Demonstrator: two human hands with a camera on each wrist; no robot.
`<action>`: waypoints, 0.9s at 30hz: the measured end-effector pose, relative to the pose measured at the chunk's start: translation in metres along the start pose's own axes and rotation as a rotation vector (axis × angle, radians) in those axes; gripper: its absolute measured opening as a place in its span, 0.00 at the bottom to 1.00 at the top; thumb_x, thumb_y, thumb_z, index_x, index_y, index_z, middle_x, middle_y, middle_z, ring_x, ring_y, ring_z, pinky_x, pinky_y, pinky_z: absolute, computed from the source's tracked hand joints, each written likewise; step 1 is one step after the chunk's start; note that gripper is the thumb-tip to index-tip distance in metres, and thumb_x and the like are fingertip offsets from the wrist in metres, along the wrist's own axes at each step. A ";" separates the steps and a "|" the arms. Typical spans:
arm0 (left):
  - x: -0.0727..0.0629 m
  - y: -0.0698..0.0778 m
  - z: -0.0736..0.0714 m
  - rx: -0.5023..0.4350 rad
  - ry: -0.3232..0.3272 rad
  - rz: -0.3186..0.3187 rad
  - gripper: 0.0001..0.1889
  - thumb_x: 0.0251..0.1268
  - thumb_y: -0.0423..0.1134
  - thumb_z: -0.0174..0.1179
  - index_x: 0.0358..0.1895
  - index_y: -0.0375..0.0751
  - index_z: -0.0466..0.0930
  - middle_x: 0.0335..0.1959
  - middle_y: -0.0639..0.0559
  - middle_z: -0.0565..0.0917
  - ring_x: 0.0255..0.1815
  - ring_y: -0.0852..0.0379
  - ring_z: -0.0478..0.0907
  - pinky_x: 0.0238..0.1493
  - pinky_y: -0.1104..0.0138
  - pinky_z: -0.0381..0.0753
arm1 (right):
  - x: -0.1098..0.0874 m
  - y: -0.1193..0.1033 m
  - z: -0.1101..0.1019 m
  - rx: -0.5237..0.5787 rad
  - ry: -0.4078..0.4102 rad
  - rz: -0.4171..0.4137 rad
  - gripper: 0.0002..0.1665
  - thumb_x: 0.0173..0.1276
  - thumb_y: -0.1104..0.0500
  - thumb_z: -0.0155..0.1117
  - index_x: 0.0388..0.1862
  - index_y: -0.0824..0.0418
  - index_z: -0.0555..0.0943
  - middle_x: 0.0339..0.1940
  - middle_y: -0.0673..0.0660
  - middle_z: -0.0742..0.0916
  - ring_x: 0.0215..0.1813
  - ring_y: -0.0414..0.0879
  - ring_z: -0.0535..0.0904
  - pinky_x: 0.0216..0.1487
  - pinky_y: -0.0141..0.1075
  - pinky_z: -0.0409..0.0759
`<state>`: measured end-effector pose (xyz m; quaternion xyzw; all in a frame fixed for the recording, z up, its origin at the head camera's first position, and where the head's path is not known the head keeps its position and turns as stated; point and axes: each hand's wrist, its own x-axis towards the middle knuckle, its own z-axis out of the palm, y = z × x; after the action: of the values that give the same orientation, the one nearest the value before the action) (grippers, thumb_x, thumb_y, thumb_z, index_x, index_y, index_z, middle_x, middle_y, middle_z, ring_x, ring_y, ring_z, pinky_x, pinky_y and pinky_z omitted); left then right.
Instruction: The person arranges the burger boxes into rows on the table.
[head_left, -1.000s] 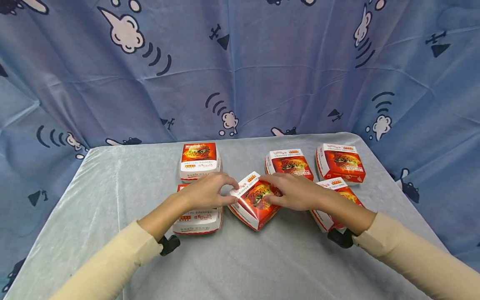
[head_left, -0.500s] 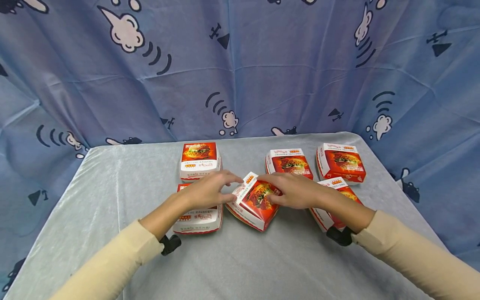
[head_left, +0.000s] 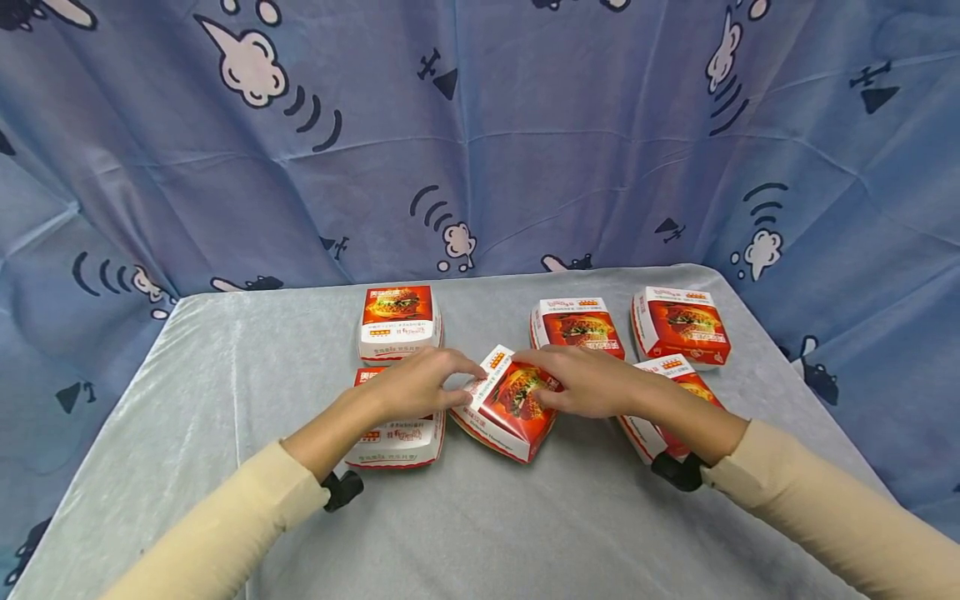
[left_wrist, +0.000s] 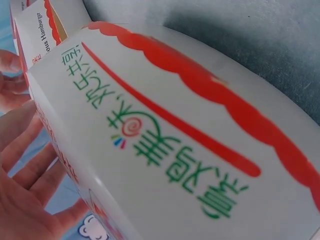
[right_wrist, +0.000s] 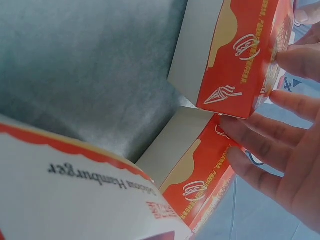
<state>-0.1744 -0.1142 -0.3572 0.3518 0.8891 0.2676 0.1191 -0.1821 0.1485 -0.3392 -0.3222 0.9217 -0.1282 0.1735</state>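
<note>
A red and white hamburger box (head_left: 504, 412) lies turned askew on the cloth, between my two hands. My left hand (head_left: 416, 387) reaches over a front-left hamburger box (head_left: 397, 446), its thumb and fingertips at the askew box's left edges. That front-left box (left_wrist: 165, 135) fills most of the left wrist view. My right hand (head_left: 588, 383) has its fingertips on the askew box's top and right side. In the right wrist view, the fingers (right_wrist: 270, 150) are extended and spread beside the askew box's red side (right_wrist: 235, 60).
Behind the front-left box stands another hamburger box (head_left: 397, 321). On the right are a back-middle box (head_left: 581, 325), a far-right box (head_left: 682, 325) and a front-right box (head_left: 647, 433) under my forearm. A blue patterned curtain (head_left: 465, 142) hangs behind the grey tablecloth (head_left: 480, 533).
The middle box has turned slightly counterclockwise, its front corner shifting right and its left corner coming nearer. Both hands stay on it, the left fingertips slightly farther right. The other boxes keep their places.
</note>
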 end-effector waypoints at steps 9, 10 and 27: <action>0.000 0.002 0.001 0.055 0.026 -0.009 0.15 0.61 0.38 0.69 0.52 0.42 0.85 0.51 0.50 0.86 0.57 0.54 0.80 0.61 0.60 0.76 | -0.002 0.000 0.001 -0.102 0.078 0.051 0.35 0.71 0.46 0.61 0.73 0.57 0.71 0.64 0.64 0.79 0.62 0.60 0.77 0.59 0.62 0.74; 0.000 0.002 0.001 0.063 0.029 -0.006 0.15 0.61 0.38 0.70 0.51 0.42 0.86 0.50 0.50 0.86 0.56 0.54 0.80 0.60 0.60 0.76 | -0.003 0.000 0.001 -0.100 0.085 0.056 0.35 0.71 0.45 0.61 0.73 0.57 0.71 0.65 0.64 0.79 0.63 0.60 0.77 0.59 0.62 0.73; -0.001 0.002 0.001 0.056 0.051 0.007 0.12 0.66 0.40 0.64 0.51 0.43 0.86 0.48 0.51 0.86 0.53 0.54 0.82 0.57 0.59 0.77 | 0.002 0.000 0.009 -0.021 0.074 0.028 0.39 0.68 0.36 0.62 0.72 0.55 0.72 0.64 0.60 0.80 0.63 0.56 0.77 0.59 0.59 0.75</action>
<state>-0.1723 -0.1129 -0.3573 0.3513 0.8978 0.2516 0.0856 -0.1796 0.1460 -0.3476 -0.3061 0.9333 -0.1277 0.1376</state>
